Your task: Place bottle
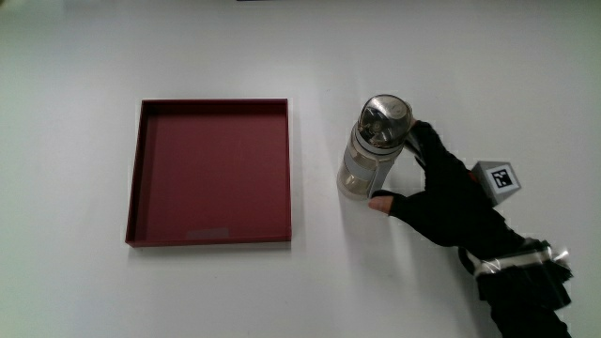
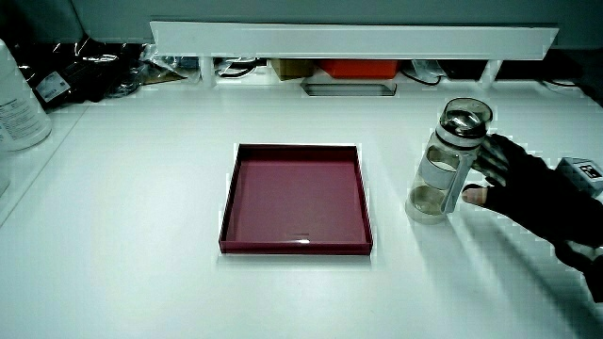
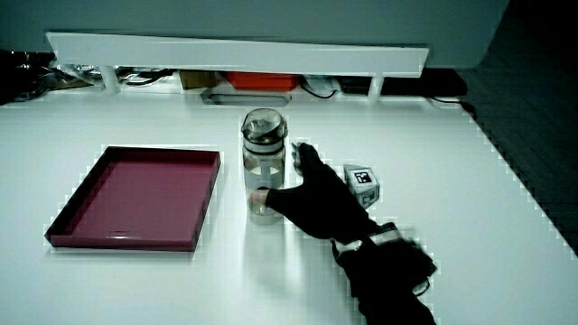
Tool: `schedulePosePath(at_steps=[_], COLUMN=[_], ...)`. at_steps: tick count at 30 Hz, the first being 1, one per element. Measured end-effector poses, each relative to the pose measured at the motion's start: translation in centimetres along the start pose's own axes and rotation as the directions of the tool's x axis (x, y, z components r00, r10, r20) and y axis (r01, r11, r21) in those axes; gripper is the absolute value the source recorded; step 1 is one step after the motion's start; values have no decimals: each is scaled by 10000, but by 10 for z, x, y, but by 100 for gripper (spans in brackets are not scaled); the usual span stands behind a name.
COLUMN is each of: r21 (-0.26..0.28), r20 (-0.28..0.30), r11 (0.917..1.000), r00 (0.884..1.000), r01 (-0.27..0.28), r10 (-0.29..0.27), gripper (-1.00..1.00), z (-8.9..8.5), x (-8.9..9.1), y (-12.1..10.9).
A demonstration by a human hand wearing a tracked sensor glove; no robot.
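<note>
Bottle upright on the table, our hand around it.

We see the clear bottle (image 1: 374, 150) with its metal cap standing on the white table (image 1: 75, 56), just beside the red tray (image 1: 212, 172) and outside it. Our hand (image 1: 441, 192) has its grip wrapped on the bottle's lower body, thumb on the side nearer to us, fingers curled round it. In both side views the bottle (image 2: 447, 162) (image 3: 264, 164) stands straight, base on the table.
</note>
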Motion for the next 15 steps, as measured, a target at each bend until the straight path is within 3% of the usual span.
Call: schedulePosePath(at_steps=[3,4,5,6,7,8,9,11,15], r21=[290,206,325,313,509,446,409,494,525], r20=[210,187,660,468,731,425,613,998,863], r11=[9994,9997,9992,9983,9971,9938,9890,9847,9811], r00=[9996,9998,9976,9978,9959,9941,9883,9818,9797], r01=[190,-115,-221,-484,-570,-1018,-1421,-1674,-1861], r10=[-196,112,199,470,532,999,1395,1619,1812], gripper=[-97,-100,-100,-100,-100,-100,-100,-100,-100], z=[8,10,18,16,21,17,17,16,11], x=[-5,-7,2,-6,-2,-11,-12,-16,-34], y=[-14,-17,-21,-26,-31,-36,-40,-49,-66])
